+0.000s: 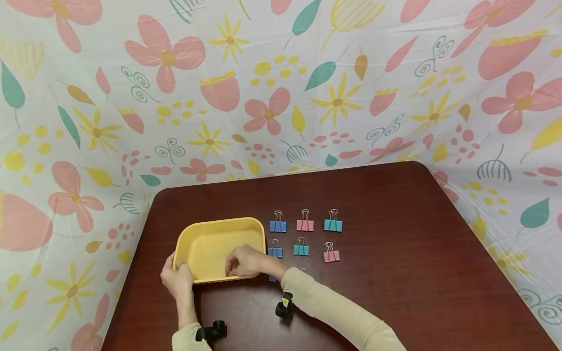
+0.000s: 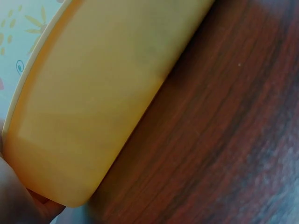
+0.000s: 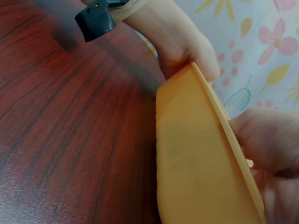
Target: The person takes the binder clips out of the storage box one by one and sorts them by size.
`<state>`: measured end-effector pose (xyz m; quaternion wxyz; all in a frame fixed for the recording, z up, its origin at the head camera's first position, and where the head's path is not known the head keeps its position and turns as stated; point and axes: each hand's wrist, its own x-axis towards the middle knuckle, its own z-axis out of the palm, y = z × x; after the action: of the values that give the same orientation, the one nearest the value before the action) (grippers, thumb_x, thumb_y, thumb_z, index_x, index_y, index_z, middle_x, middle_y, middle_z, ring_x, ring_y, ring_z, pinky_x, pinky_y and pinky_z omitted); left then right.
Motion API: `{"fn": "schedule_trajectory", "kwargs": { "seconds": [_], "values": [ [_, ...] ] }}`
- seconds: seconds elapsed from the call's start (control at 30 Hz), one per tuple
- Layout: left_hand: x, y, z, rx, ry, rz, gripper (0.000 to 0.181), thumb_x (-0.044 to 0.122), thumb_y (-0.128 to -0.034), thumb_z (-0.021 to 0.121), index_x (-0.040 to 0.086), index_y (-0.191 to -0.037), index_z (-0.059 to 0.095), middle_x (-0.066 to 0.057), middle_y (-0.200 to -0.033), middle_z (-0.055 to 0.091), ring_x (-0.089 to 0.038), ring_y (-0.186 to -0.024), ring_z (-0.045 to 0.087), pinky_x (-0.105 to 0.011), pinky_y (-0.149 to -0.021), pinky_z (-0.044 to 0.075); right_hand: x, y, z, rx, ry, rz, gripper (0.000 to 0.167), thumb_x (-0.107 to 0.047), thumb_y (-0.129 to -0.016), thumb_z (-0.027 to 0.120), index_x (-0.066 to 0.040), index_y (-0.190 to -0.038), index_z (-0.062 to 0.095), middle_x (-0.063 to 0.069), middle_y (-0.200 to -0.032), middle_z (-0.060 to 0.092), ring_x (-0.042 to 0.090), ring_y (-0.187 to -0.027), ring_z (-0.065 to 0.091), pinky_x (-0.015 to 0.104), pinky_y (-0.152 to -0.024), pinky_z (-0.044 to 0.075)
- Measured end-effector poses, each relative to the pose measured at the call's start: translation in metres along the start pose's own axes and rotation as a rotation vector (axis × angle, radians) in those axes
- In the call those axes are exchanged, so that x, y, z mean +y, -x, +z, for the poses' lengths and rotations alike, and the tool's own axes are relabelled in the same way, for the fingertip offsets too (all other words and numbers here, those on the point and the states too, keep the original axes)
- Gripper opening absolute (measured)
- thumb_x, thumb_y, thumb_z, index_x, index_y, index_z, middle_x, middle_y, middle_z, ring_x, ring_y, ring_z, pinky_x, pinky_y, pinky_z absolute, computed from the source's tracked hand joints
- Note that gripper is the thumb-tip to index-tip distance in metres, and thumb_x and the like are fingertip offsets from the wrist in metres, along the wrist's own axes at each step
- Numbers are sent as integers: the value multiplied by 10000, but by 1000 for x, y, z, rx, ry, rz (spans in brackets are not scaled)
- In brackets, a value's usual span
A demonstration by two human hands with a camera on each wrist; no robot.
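Observation:
A yellow plastic tray [image 1: 210, 243] sits on the left part of the table. My left hand [image 1: 177, 280] grips its left end, thumb over the rim; the right wrist view also shows this left hand [image 3: 180, 44] on the tray's far corner. My right hand [image 1: 246, 261] reaches over the front right rim, fingers curled down inside the tray. What lies under those fingers is hidden. Right of the tray stand binder clips in rows: a blue clip [image 1: 278, 226], a pink clip [image 1: 305, 225] and a teal clip [image 1: 333, 225] at the back, several more in front.
The dark wooden table [image 1: 395, 243] runs out to the right, with a patterned cloth [image 1: 272, 97] behind it. Beneath the right forearm, a blue clip [image 1: 272, 279] is partly covered. Each wrist carries a black camera [image 1: 283, 308].

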<state>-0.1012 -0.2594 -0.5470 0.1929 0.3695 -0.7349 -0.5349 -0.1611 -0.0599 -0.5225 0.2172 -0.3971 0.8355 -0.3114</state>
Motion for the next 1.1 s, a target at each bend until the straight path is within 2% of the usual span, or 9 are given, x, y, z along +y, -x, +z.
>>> {"fn": "schedule_trajectory", "kwargs": {
  "seconds": [0.13, 0.27, 0.5, 0.6, 0.77, 0.93, 1.1],
  "values": [
    [1, 0, 1, 8, -3, 13, 403, 34, -1016, 441, -4, -1384, 601, -297, -1370, 591, -401, -1145, 595, -77, -672, 352, -2, 2, 0, 86, -36, -51, 67, -111, -885, 767, -128, -830, 801, -43, -805, 776, -81, -676, 587, 76, -670, 441],
    [1, 1, 1, 8, -3, 14, 409, 28, -1014, 434, -7, -1388, 596, -304, -1371, 587, -406, -1142, 597, -60, -650, 350, -1, 5, 1, 164, -110, -86, 71, -126, -897, 759, -131, -838, 797, -37, -829, 780, -83, -708, 614, 74, -684, 469],
    [2, 3, 1, 5, 5, 15, 412, 34, -1023, 429, -5, -1403, 582, -316, -1371, 577, -421, -1121, 598, -48, -607, 360, 4, 10, -5, 302, -253, -72, 63, -143, -916, 744, -150, -870, 787, -48, -846, 779, -58, -733, 649, 105, -723, 517],
    [3, 4, 1, 4, 11, 16, 409, 32, -1022, 433, -6, -1401, 584, -316, -1370, 578, -422, -1125, 597, -45, -610, 361, 6, 14, -10, 315, -296, -69, 61, -117, -921, 733, -133, -901, 790, -24, -868, 783, -51, -750, 641, 130, -747, 530],
    [1, 1, -1, 0, 14, 17, 410, 29, -1021, 436, -5, -1402, 584, -314, -1378, 576, -420, -1141, 595, -38, -619, 357, 9, 20, -16, 336, -265, -87, 71, -103, -924, 723, -119, -910, 791, -14, -867, 780, -56, -771, 611, 137, -755, 520],
    [0, 0, -2, -1, 3, 9, 410, 35, -1021, 439, -1, -1401, 587, -308, -1377, 580, -414, -1141, 595, -52, -627, 353, 12, 25, -18, 342, -248, -103, 72, -111, -924, 725, -123, -903, 794, -16, -852, 779, -65, -736, 607, 128, -707, 506],
    [-1, 1, -1, -1, 5, 7, 411, 46, -1025, 430, -3, -1403, 584, -311, -1378, 578, -413, -1134, 597, -43, -619, 354, 10, 30, -22, 350, -257, -99, 86, -115, -941, 710, -124, -918, 793, -16, -828, 775, 13, -687, 675, 134, -640, 498]
  ]
}}
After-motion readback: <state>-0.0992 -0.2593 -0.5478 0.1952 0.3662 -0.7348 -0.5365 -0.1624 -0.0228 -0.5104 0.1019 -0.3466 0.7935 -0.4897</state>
